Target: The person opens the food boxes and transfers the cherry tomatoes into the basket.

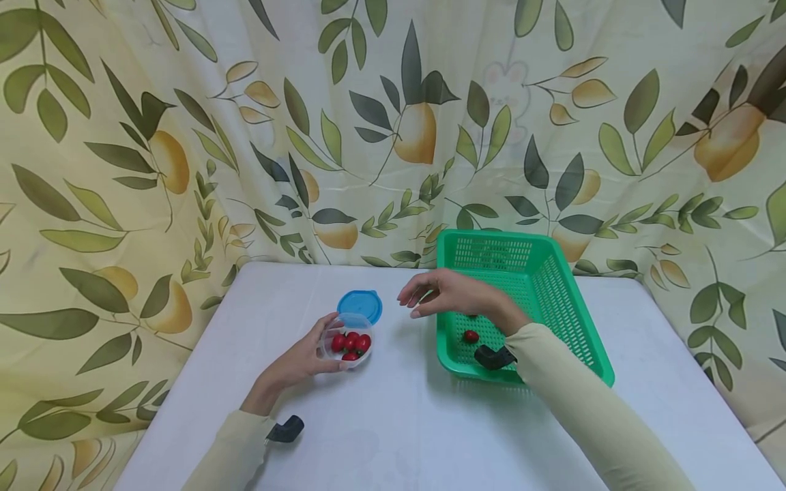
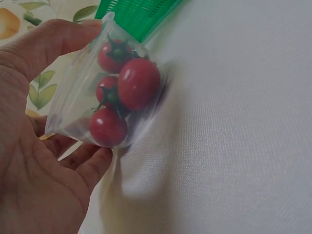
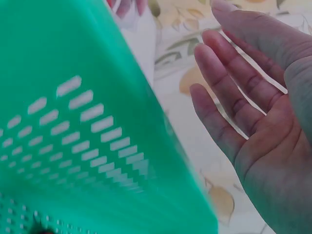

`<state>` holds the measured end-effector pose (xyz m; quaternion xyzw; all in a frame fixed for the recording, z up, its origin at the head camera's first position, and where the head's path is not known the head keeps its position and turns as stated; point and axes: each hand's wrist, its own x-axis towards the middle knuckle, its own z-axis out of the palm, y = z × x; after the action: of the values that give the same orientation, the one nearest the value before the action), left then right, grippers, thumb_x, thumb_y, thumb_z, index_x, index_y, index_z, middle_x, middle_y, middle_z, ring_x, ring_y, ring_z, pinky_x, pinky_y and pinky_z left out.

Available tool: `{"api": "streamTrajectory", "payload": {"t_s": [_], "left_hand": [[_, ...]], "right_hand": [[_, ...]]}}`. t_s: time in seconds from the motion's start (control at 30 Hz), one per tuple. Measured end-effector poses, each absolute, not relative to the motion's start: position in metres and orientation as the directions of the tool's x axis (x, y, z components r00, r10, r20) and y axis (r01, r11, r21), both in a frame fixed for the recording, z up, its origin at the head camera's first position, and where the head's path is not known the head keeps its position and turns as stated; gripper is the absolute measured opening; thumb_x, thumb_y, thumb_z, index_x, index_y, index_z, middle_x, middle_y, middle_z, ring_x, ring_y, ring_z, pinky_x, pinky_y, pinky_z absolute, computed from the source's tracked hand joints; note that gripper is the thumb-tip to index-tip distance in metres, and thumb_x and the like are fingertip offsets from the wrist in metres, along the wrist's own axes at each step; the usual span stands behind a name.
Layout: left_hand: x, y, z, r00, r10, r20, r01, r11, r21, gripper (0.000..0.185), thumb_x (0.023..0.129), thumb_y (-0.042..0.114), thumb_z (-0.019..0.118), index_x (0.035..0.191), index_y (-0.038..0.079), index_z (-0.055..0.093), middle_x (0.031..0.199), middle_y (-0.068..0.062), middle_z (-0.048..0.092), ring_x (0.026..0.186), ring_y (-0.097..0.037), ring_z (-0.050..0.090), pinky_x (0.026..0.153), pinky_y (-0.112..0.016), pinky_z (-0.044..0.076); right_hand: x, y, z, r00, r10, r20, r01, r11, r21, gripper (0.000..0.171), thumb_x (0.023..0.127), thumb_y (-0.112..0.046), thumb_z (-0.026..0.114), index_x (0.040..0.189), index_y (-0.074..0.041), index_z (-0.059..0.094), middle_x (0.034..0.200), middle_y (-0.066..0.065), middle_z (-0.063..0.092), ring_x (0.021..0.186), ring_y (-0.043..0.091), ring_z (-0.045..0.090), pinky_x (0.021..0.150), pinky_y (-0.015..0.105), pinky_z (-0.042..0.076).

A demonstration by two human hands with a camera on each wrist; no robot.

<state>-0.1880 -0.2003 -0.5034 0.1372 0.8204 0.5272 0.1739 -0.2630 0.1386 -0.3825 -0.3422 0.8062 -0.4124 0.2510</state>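
Note:
A small clear plastic container (image 1: 328,339) holding several cherry tomatoes (image 1: 351,341) is gripped by my left hand (image 1: 307,354), thumb on the near side and fingers on the far side. Red tomatoes with green stems (image 2: 139,84) show through its clear wall in the left wrist view. My right hand (image 1: 451,294) hovers over the left edge of the green basket (image 1: 574,307), fingers loosely bent and holding nothing. The right wrist view shows its bare palm and spread fingers (image 3: 214,68) beside the basket wall. One tomato (image 1: 471,336) lies in the basket, and another is mostly hidden under the right hand.
A blue round lid (image 1: 362,305) lies just behind the container on the white tablecloth (image 1: 381,436). Behind the table hangs a curtain (image 1: 381,170) with a leaf and fruit print. Black wrist mounts (image 1: 286,429) stick out from both sleeves.

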Motion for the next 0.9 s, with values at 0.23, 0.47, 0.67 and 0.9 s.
{"api": "streamTrajectory", "payload": {"t_s": [0.23, 0.47, 0.67, 0.9], "left_hand": [[-0.188, -0.2, -0.504, -0.903, 0.402, -0.151, 0.028, 0.405, 0.914, 0.103, 0.083, 0.031, 0.084, 0.161, 0.023, 0.017, 0.162, -0.004, 0.035, 0.151, -0.033, 0.029, 0.113, -0.073, 0.026], [-0.19, -0.201, -0.506, -0.899, 0.412, -0.147, 0.03, 0.394, 0.919, 0.102, 0.083, 0.032, 0.084, 0.161, 0.023, 0.018, 0.163, -0.004, 0.033, 0.151, -0.033, 0.027, 0.114, -0.072, 0.026], [-0.191, -0.202, -0.507, -0.895, 0.419, -0.15, 0.028, 0.389, 0.921, 0.103, 0.083, 0.033, 0.084, 0.161, 0.022, 0.017, 0.163, -0.003, 0.032, 0.151, -0.032, 0.026, 0.115, -0.071, 0.025], [-0.191, -0.202, -0.507, -0.895, 0.419, -0.151, 0.022, 0.379, 0.925, 0.103, 0.084, 0.031, 0.083, 0.161, 0.019, 0.016, 0.164, -0.006, 0.03, 0.152, -0.033, 0.023, 0.115, -0.072, 0.023]], "right_hand": [[-0.264, 0.109, -0.384, -0.58, -0.806, -0.121, -0.371, 0.393, -0.842, 0.031, 0.092, -0.016, 0.077, 0.122, -0.014, 0.07, 0.117, 0.001, 0.071, 0.109, 0.019, 0.067, 0.099, 0.035, 0.055], [-0.264, 0.085, -0.388, -0.533, -0.836, -0.134, -0.384, 0.38, -0.842, 0.029, 0.092, -0.013, 0.076, 0.12, -0.012, 0.07, 0.118, 0.004, 0.072, 0.112, 0.025, 0.067, 0.101, 0.035, 0.054], [-0.265, 0.07, -0.395, -0.496, -0.858, -0.132, -0.414, 0.367, -0.833, 0.03, 0.092, -0.009, 0.075, 0.121, -0.01, 0.07, 0.12, 0.004, 0.071, 0.114, 0.032, 0.065, 0.101, 0.037, 0.054], [-0.264, 0.05, -0.403, -0.466, -0.872, -0.15, -0.433, 0.373, -0.821, 0.03, 0.092, -0.01, 0.075, 0.121, -0.013, 0.071, 0.125, 0.011, 0.069, 0.111, 0.022, 0.066, 0.092, 0.029, 0.057]]}}
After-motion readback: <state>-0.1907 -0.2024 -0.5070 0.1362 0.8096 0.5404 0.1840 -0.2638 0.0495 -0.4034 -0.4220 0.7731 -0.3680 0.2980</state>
